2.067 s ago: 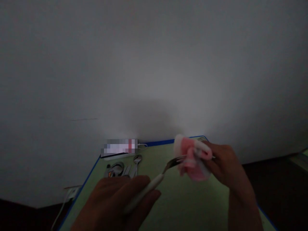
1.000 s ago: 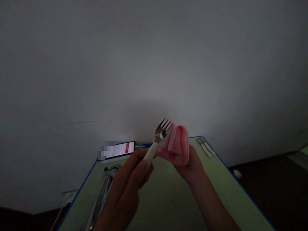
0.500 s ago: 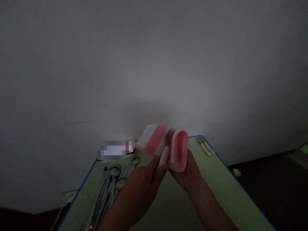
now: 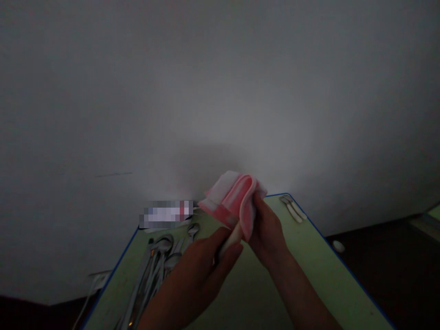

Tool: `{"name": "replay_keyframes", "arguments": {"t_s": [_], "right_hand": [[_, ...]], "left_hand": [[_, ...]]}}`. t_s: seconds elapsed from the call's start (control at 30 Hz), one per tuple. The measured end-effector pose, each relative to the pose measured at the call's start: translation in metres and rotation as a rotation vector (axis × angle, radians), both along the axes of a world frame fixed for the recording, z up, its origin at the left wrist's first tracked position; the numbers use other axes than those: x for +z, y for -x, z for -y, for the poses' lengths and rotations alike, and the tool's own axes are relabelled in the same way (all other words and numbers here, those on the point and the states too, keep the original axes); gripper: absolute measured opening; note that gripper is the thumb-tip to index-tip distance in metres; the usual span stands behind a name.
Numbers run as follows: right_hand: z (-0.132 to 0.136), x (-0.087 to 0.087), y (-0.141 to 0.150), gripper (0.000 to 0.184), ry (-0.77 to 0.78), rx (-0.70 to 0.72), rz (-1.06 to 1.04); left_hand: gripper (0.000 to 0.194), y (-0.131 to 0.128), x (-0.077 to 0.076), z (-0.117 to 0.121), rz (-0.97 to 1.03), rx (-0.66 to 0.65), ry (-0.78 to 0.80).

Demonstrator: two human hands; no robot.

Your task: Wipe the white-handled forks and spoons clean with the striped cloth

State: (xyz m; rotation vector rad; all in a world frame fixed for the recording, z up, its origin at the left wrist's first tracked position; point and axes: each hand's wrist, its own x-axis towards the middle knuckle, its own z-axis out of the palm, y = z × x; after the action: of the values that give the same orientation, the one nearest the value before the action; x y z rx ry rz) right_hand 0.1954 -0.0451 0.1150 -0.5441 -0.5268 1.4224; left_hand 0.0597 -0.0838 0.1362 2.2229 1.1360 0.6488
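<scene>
My left hand point(image 4: 215, 256) is closed round the pale handle of a fork point(image 4: 231, 240), held up over the table. The fork's head is hidden inside a pink and white striped cloth point(image 4: 230, 197). My right hand point(image 4: 268, 229) grips that cloth from the right side, folded over the fork's tines, with the thumb pressing on it. Left of my left hand lies a pile of metal spoons and other cutlery point(image 4: 158, 256). A single spoon point(image 4: 193, 230) rests just beyond the pile.
The green table point(image 4: 299, 270) has a blue edge and stands against a grey wall point(image 4: 220, 91). Two pale-handled forks point(image 4: 292, 209) lie at its far right corner. A blurred-out flat object point(image 4: 167, 215) sits at the far left corner. A white rounded thing point(image 4: 338, 246) is off the right edge.
The cloth has been folded over the fork's tines, which showed before and are now covered. My right hand has moved up along the cloth; my left still holds the handle.
</scene>
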Motion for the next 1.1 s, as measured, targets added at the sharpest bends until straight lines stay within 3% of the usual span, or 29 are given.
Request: {"name": "replay_keyframes", "arguments": {"t_s": [0.17,0.27,0.4,0.5,0.63,0.67,0.73,0.9,0.97,1.1], "right_hand": [[0.002,0.009,0.000,0.034,-0.030,0.131,-0.168],[-0.004,0.004,-0.004,0.030,-0.021,0.138,-0.203],[-0.027,-0.022,-0.010,0.022,0.034,0.141,-0.224],[-0.045,-0.060,-0.012,0.018,0.096,0.070,-0.181],[-0.046,-0.123,-0.020,0.034,0.210,-0.066,0.050],[-0.044,-0.136,-0.024,0.041,0.210,-0.039,0.130],[-0.039,-0.154,-0.034,0.036,0.161,0.076,0.396],[-0.038,-0.156,-0.075,0.020,0.008,0.089,0.594],[-0.040,-0.153,-0.097,0.019,-0.183,0.062,0.905],[-0.039,-0.150,-0.142,0.024,-0.239,0.048,1.410]], "left_hand": [[0.028,0.005,-0.001,-0.004,-0.034,0.076,0.009],[0.030,0.008,0.000,-0.007,-0.051,0.084,0.015],[0.032,0.012,-0.010,-0.023,-0.069,0.097,-0.005],[0.034,0.015,-0.026,-0.039,-0.096,0.157,-0.011],[0.032,0.018,-0.039,-0.052,-0.133,0.224,-0.037],[0.031,0.018,-0.041,-0.053,-0.131,0.225,-0.044],[0.030,0.016,-0.044,-0.053,-0.113,0.197,-0.037],[0.031,0.003,-0.063,-0.055,0.067,0.140,0.045],[0.034,-0.005,-0.077,-0.056,0.099,0.139,0.052],[0.038,-0.021,-0.108,-0.057,0.163,0.142,0.076]]}}
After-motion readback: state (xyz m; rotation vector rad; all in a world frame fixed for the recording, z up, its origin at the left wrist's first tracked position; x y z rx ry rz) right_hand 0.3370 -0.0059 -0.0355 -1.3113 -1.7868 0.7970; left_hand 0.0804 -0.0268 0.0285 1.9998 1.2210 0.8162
